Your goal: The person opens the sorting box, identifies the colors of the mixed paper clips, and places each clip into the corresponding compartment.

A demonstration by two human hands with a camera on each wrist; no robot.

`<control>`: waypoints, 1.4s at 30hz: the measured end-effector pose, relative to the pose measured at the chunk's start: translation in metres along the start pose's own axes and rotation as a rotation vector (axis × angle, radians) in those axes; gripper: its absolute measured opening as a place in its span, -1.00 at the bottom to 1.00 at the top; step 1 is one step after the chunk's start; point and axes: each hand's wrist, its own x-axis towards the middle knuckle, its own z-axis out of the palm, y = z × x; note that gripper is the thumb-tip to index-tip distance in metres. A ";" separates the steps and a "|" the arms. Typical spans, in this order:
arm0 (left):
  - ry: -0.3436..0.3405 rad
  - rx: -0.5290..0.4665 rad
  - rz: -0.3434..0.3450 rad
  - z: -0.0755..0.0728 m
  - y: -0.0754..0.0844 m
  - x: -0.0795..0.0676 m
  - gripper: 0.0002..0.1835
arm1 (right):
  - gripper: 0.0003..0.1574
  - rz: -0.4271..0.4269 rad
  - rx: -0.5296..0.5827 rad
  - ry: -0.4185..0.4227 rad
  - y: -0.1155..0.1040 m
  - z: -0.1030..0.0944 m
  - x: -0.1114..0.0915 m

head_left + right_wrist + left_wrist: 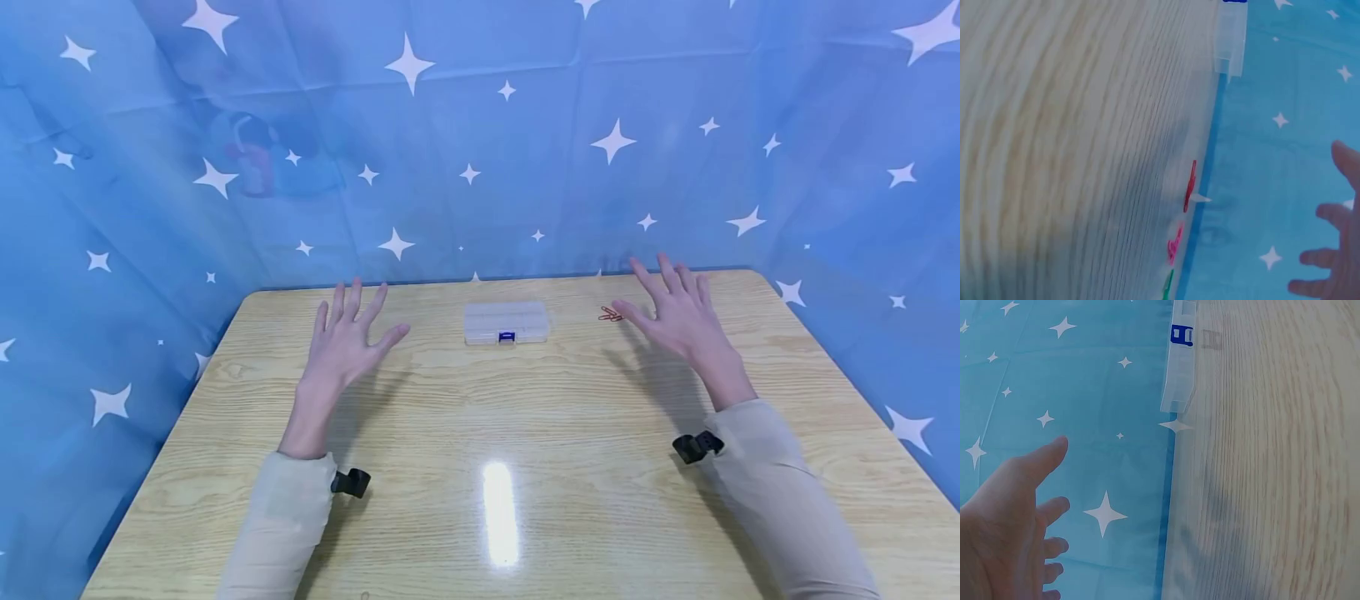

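A clear plastic box (483, 322) with a blue latch (507, 337) lies near the table's back edge, its lid down. To its left my left hand (343, 343) is held over the table with fingers spread, holding nothing. My right hand (681, 323) is likewise spread and bare, to the right of the box. Red paper clips (611, 314) lie by its thumb tip. In the right wrist view, small pink pieces (1174, 244) and a green piece (1167, 285) line up beyond the red clips (1190, 186); my right hand hides them in the head view.
The wood-grain table (420, 417) ends at a blue curtain (450, 133) with white stars, which hangs behind it and along both sides. A bright light reflection shows on the tabletop. Black wrist cameras (351, 482) sit at both sleeves.
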 end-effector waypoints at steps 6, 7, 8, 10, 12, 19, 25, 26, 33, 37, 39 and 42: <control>-0.011 -0.019 0.004 0.002 0.003 0.001 -0.05 | 0.02 -0.002 0.009 0.001 -0.004 0.001 0.001; -0.016 -0.025 0.004 0.003 0.004 0.001 -0.05 | 0.02 -0.002 0.014 0.002 -0.004 0.001 0.001; -0.018 -0.031 0.005 0.003 0.004 0.001 -0.05 | 0.02 -0.002 0.017 0.002 -0.005 0.002 0.001; -0.021 -0.038 0.009 0.005 0.006 0.002 -0.06 | 0.02 -0.002 0.026 0.001 -0.007 0.002 0.002; -0.020 -0.047 0.013 0.007 0.008 0.003 -0.06 | 0.03 0.000 0.034 -0.001 -0.009 0.003 0.002; 0.001 -0.073 0.027 0.014 0.014 0.005 -0.07 | 0.03 -0.011 0.054 -0.004 -0.013 0.007 0.004; 0.019 -0.112 0.052 0.019 0.020 0.008 -0.08 | 0.02 -0.035 0.070 -0.016 -0.019 0.010 0.005; 0.020 -0.120 0.055 0.019 0.021 0.008 -0.09 | 0.01 -0.041 0.071 -0.015 -0.020 0.011 0.006; 0.034 -0.151 0.081 0.022 0.029 0.011 -0.12 | -0.01 -0.075 0.083 0.024 -0.027 0.019 0.008; 0.049 -0.165 0.097 0.025 0.033 0.013 -0.13 | -0.03 -0.084 0.102 0.034 -0.031 0.023 0.009; 0.059 -0.177 0.109 0.026 0.035 0.014 -0.13 | -0.04 -0.091 0.106 0.040 -0.032 0.025 0.009; 0.076 -0.196 0.128 0.029 0.038 0.015 -0.14 | -0.05 -0.102 0.113 0.039 -0.035 0.027 0.010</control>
